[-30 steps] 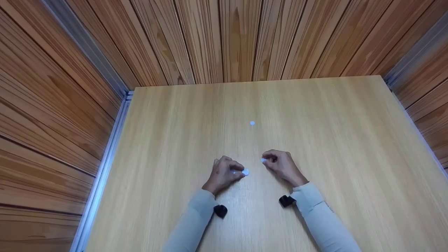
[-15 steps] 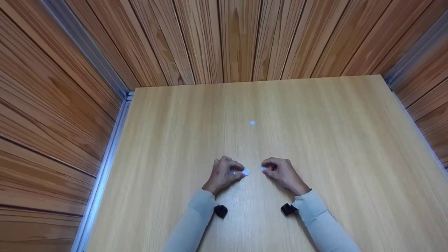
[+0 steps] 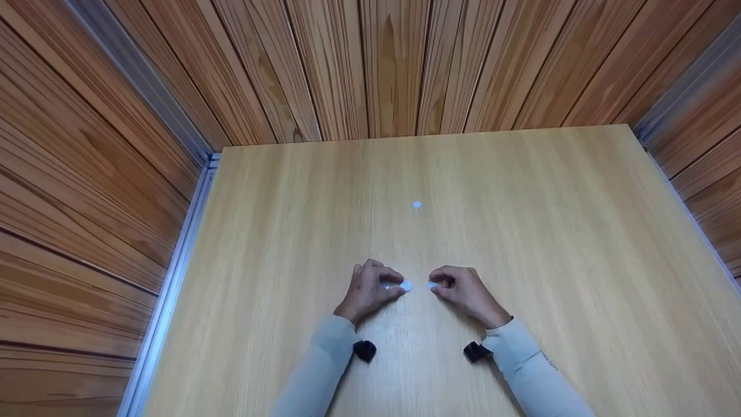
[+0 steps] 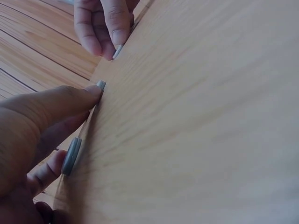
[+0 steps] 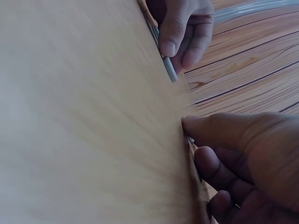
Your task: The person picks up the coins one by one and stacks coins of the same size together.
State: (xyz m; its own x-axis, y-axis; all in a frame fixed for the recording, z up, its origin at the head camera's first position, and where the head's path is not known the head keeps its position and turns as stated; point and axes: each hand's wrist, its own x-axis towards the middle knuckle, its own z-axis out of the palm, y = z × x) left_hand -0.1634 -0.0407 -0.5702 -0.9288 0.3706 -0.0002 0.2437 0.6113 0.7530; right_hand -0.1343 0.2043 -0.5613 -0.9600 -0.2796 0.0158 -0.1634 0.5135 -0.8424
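Note:
In the head view my left hand (image 3: 370, 286) lies on the table's middle, thumb and forefinger pinching a small white disc (image 3: 406, 286) at its rim. Another disc (image 4: 71, 156), thicker and perhaps two stacked, rests within the curve of that hand near a fingertip. Just to the right, my right hand (image 3: 466, 292) grips a similar white disc (image 3: 432, 284), mostly covered by its fingers; in the right wrist view only a sliver of this disc (image 5: 189, 139) shows under the thumb. A narrow gap separates the two pinched discs. Both stay flat at table level.
One more white disc (image 3: 417, 204) lies alone farther back on the light wooden table (image 3: 289, 231). Wood-plank walls (image 3: 393, 69) stand behind and at both sides, with a metal rail (image 3: 173, 289) along the left edge. Black wrist cameras (image 3: 365, 351) hang below each sleeve.
My right hand has come nearer to my body and slightly left with its disc, until level with the left hand's disc. The left hand has kept its place.

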